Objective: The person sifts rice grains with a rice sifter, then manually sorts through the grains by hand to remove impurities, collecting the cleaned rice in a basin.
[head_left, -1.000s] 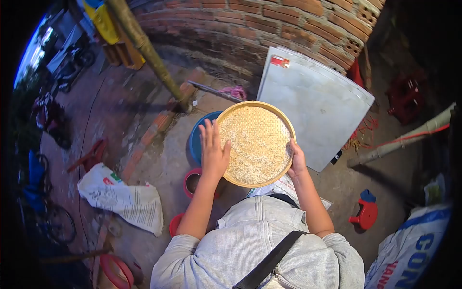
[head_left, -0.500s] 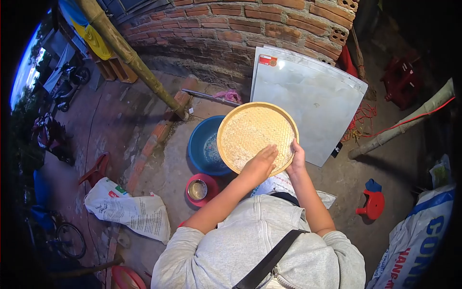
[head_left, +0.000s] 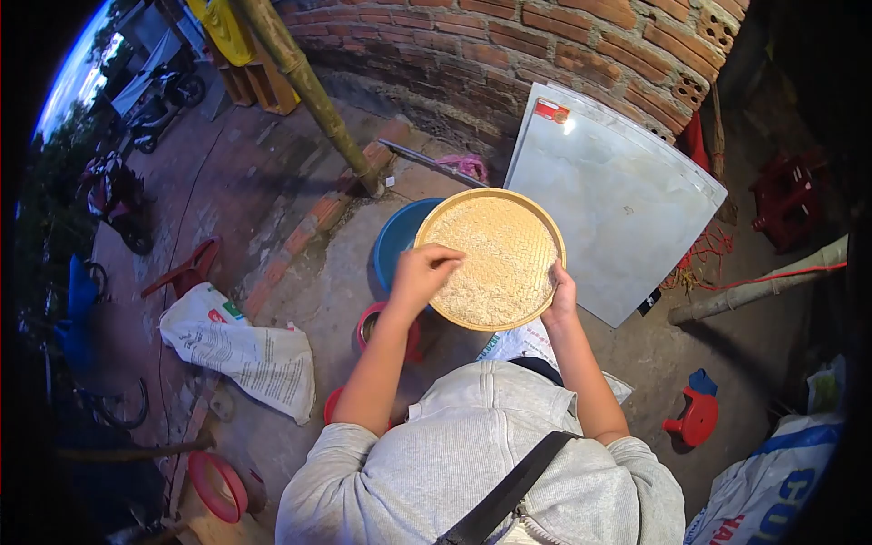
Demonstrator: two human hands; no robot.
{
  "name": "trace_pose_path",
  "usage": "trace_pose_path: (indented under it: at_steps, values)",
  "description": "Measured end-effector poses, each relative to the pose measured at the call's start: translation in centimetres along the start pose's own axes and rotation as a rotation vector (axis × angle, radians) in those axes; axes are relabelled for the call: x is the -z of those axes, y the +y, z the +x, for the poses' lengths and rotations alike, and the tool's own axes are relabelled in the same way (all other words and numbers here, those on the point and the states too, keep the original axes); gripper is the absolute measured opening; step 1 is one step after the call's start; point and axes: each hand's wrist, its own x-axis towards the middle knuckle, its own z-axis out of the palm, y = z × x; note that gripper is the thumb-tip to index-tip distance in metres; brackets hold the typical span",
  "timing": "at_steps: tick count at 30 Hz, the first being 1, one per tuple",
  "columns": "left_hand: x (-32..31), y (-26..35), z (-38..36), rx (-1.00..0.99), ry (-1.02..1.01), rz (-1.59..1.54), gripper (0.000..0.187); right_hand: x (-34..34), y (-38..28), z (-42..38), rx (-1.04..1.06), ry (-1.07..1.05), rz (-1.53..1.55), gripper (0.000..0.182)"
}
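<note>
Nearest you, your grey sleeves run out to both hands; the right hand [head_left: 561,295] clamps the near-right rim of the tray [head_left: 509,238], thumb over the edge and fingers hidden beneath; the left hand [head_left: 423,270] lies curled, fingers bunched together, at the near-left rim with its tips in the grain [head_left: 486,272] (whether it pinches any I cannot tell).

The tray is held level in the air over the basin [head_left: 396,241]; it is a round, shallow, woven basket, likely bamboo, with a smooth hoop for a rim; judge it light and fairly stiff at the hoop, springy across the weave; take it by the rim, at opposite sides, since one hand alone leaves it prone to tip. The grain is pale, dry and loose, heaped thicker toward the left and thin on the right where the weave shows; it will slide and spill at any tilt.

Below the tray, a red bowl [head_left: 371,320] sits beside the blue plastic basin on rough concrete; a printed sack [head_left: 245,350] lies crumpled to the left, soft and limp; a red stool [head_left: 695,418] stands to the right.

Farther off, a flat pale panel [head_left: 627,195] leans at the brick wall [head_left: 545,45], smooth and hard; a bamboo pole [head_left: 313,91] slants up at the left.
</note>
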Motion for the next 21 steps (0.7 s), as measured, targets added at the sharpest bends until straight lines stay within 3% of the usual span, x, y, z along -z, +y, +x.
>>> trace_pose_path:
  at_steps: [1, 4, 5, 9, 13, 15, 17, 18, 19, 21]
  values:
    - [1.1, -1.0, -0.1, 0.085, 0.045, -0.028, 0.015, 0.0, 0.3, 0.1, -0.011, -0.006, -0.006, 0.04]
    - [4.6, -3.8, -1.0, 0.095, 0.162, -0.186, 0.016, -0.3, 0.8, 0.5, -0.036, -0.031, -0.053, 0.04]
    - [6.1, -4.9, -1.9, 0.174, 0.111, -0.217, 0.016, -0.4, 1.0, 0.6, -0.046, -0.018, -0.057, 0.041]
    - [9.2, -10.8, -5.1, 0.321, 0.223, -0.239, 0.017, -1.3, 1.3, 0.8, -0.09, -0.01, -0.064, 0.041]
    - [9.2, -18.5, -8.0, 0.525, 0.345, -0.17, 0.015, -2.0, 1.8, 1.2, -0.115, -0.038, -0.079, 0.042]
    - [8.4, -20.8, -8.9, 0.537, 0.318, -0.166, 0.017, -2.6, 2.0, 1.0, -0.108, -0.037, -0.081, 0.042]
    - [7.4, -20.2, -9.0, 0.678, 0.276, 0.225, 0.017, -3.1, 2.1, 0.8, -0.134, -0.049, -0.091, 0.042]
    - [7.2, -22.4, -9.3, 0.689, 0.202, 0.366, 0.03, -3.3, 2.1, 0.7, -0.145, -0.057, -0.093, 0.042]
    - [6.3, -25.3, -9.9, 0.696, 0.204, 0.362, 0.03, -3.5, 2.2, 0.6, -0.151, -0.056, -0.099, 0.042]
    - [4.7, -28.1, -10.9, 0.572, 0.222, 0.629, 0.044, -3.8, 2.2, 0.4, -0.137, -0.014, -0.131, 0.041]
